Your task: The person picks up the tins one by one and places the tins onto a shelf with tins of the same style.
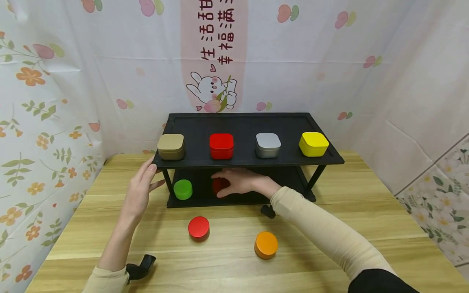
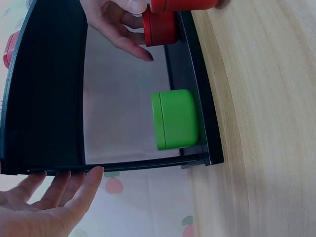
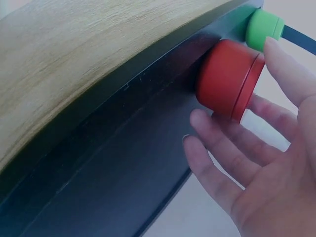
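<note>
My right hand (image 1: 242, 181) reaches under the top tier of a black two-tier rack (image 1: 238, 122). Its thumb and fingers pinch a round red tin (image 3: 227, 76) that stands on the lower tier; the thumb lies at the lid's edge in the right wrist view. A green tin (image 2: 177, 118) stands to the left of it, near the rack's left end. At the rack's front left corner, my left hand (image 1: 138, 191) rests its extended fingers against the edge of the upper tier.
Along the upper tier stand a gold tin (image 1: 171, 147), a square red tin (image 1: 221, 146), a silver tin (image 1: 268, 145) and a yellow tin (image 1: 313, 144). In front of the rack, another round red tin (image 1: 199, 228) and an orange tin (image 1: 266, 245) sit on the wooden table (image 1: 227, 272).
</note>
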Demonstrator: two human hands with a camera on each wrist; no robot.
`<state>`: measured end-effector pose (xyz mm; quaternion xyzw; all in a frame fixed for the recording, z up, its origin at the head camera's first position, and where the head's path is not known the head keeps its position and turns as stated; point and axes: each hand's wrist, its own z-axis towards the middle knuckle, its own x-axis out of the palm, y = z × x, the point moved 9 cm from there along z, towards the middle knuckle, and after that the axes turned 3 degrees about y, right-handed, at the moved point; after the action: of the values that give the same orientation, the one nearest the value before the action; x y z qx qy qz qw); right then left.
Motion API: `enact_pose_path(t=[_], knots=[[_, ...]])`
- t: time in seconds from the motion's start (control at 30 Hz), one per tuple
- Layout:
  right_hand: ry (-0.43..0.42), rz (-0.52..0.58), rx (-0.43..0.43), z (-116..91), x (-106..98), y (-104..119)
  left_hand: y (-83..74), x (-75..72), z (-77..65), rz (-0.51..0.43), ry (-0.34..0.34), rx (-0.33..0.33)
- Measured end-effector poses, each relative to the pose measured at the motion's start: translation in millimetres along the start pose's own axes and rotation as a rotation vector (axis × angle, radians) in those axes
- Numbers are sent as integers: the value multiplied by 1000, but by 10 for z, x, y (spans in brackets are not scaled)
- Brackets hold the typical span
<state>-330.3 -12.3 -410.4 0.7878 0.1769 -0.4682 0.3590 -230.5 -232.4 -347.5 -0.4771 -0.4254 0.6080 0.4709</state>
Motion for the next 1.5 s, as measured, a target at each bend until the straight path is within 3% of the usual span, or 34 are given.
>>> enact_pose_path(t=[0.43, 0.97, 1.5], knots=[[-56, -33, -5, -215, -112, -103, -11, -36, -6, 5, -2, 8], [-145, -39, -22, -645, -168, -186, -2, -59, -12, -39, -5, 29], [-222, -49, -32, -1164, -62, -277, -7, 9, 10, -41, 18, 29]])
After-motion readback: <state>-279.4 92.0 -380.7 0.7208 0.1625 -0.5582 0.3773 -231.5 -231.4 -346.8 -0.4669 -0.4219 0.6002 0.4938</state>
